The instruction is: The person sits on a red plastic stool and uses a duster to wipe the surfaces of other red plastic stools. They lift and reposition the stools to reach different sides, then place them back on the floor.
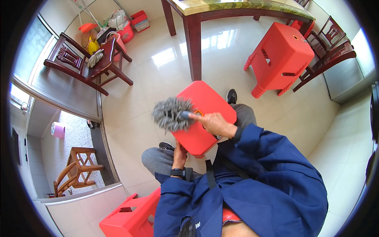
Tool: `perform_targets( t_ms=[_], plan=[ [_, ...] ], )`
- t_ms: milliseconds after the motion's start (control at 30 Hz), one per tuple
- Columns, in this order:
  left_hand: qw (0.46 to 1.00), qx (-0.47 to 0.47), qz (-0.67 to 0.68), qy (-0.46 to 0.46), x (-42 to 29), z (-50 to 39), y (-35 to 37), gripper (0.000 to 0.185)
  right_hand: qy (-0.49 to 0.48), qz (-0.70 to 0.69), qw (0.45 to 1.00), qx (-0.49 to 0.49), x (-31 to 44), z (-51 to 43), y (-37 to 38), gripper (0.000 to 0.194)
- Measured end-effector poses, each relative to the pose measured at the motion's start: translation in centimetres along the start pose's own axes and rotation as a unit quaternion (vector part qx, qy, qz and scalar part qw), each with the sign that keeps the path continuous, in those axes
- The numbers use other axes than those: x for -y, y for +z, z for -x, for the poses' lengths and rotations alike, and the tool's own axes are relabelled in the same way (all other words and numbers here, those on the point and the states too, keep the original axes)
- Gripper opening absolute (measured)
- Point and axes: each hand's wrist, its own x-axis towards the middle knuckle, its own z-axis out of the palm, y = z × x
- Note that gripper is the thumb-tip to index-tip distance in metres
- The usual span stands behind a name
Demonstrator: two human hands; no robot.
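A red plastic stool [207, 97] stands between my knees with its flat seat facing up. My right hand [217, 124] grips the dark handle of a grey duster [170, 114] with a shaggy, fluffy head. The duster's head lies over the left edge of the seat and partly beyond it, slightly blurred. Below it, my left hand [179, 155] holds the near left side of the stool; some of its fingers are hidden under the seat's rim. A seat opening with an orange edge shows partly beside the handle.
Ahead stands a table with a dark wooden leg [193, 47]. Another red stool [282, 56] is at the right, near wooden chairs [331, 56]. At the left, a wooden chair [102, 66] carries gloves [95, 58]. One more red stool [130, 214] lies close behind my left side.
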Motion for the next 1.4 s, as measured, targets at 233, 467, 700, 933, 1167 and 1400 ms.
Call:
perform_targets(
  t_ms=[233, 467, 700, 933, 1167, 1400],
  plan=[
    [0.999, -0.042, -0.011, -0.021, -0.5, 0.2, 0.6, 0.063, 0.153, 0.028, 0.986, -0.052, -7.4, -1.7, -2.6, 0.058],
    [0.999, -0.041, -0.009, -0.019, 0.1, -0.1, 0.1, 0.061, 0.188, -0.025, 0.981, -0.048, -3.4, 8.1, -1.2, 0.058],
    [0.900, 0.099, -0.418, 0.075, 1.6, -1.4, -4.9, 0.041, 0.020, -0.033, 0.997, 0.062, 4.6, 13.0, 0.1, 0.071],
    [1.000, 0.005, -0.020, -0.010, 0.2, -0.1, -0.3, 0.068, 0.038, 0.012, 0.999, -0.014, 1.7, 2.1, 1.8, 0.075],
    [0.999, -0.029, -0.033, -0.026, -1.1, 1.1, 1.6, 0.074, 0.179, 0.015, 0.983, -0.039, -3.9, 2.3, -0.9, 0.062],
    [1.000, -0.024, -0.010, -0.010, -0.8, 0.7, 1.3, 0.071, 0.160, -0.022, 0.987, -0.018, -0.9, 14.5, -2.5, 0.061]
  ],
)
